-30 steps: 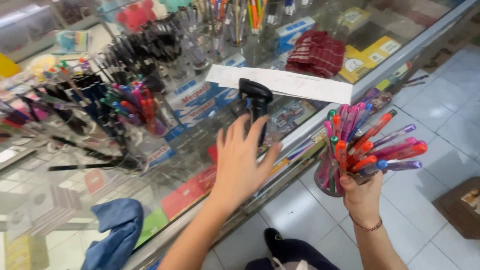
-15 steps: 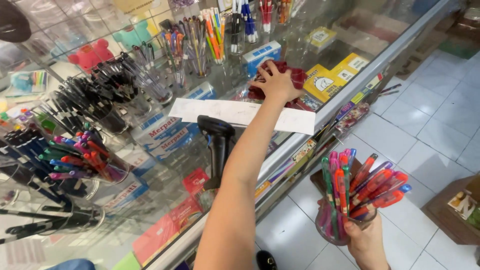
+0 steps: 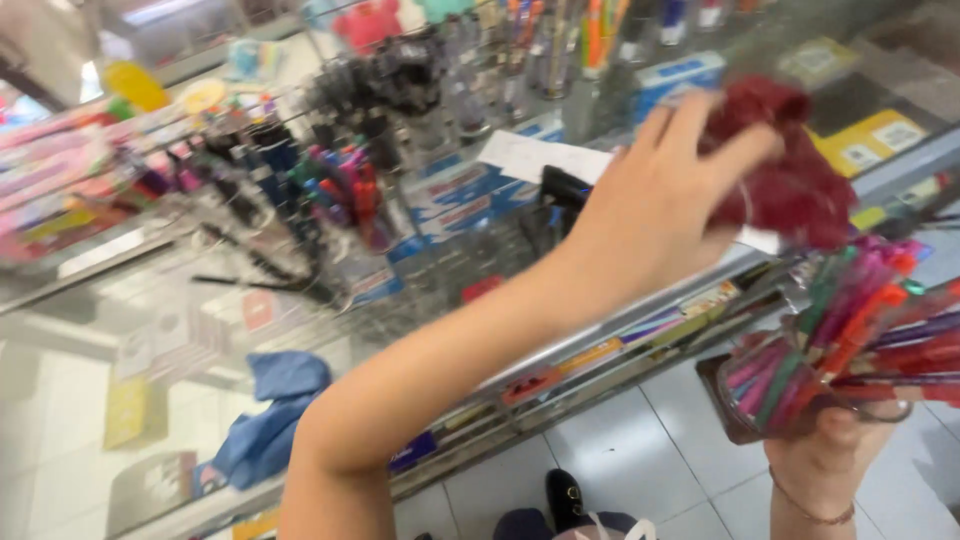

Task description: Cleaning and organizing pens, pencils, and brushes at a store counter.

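My left hand [image 3: 655,205] is raised over the glass counter [image 3: 330,330] and grips a dark red cloth [image 3: 790,175], lifted clear of the counter top. My right hand [image 3: 835,455] is low at the right, holding a clear cup [image 3: 790,395] packed with several pink, red and purple pens. The cloth hangs just above that cup. A black barcode scanner [image 3: 560,195] stands on the counter behind my left forearm, next to a white paper sheet [image 3: 530,155].
Several cups of pens and markers [image 3: 345,190] crowd the counter's back and left. A blue cloth [image 3: 270,415] lies at the counter's lower left. Yellow packets [image 3: 865,140] show under the glass at right. White floor tiles [image 3: 640,460] lie below.
My left hand reached across to the red cloth, closed on it and has drawn it back toward the pen cup. The view has swung left and closer.
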